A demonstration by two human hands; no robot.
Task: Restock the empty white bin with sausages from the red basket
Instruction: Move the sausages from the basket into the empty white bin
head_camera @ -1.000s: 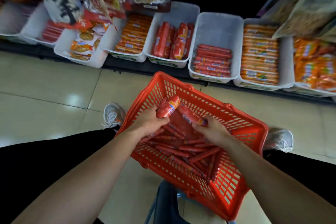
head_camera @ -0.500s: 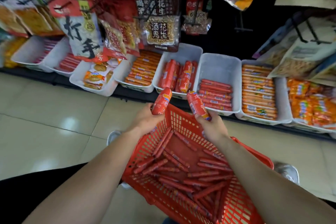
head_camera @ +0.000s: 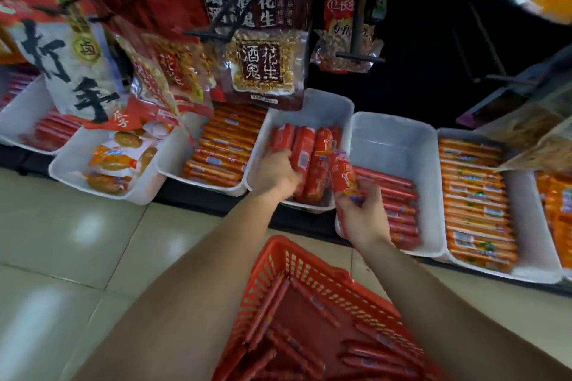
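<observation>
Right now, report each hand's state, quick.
Left hand: grips a thick sausage inside the white bin.
Right hand: holds another thick sausage.

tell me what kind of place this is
Most likely a small grocery or snack shop aisle. A row of white bins holds packaged sausages, bagged peanut snacks hang from hooks above, and a red shopping basket sits below.
</observation>
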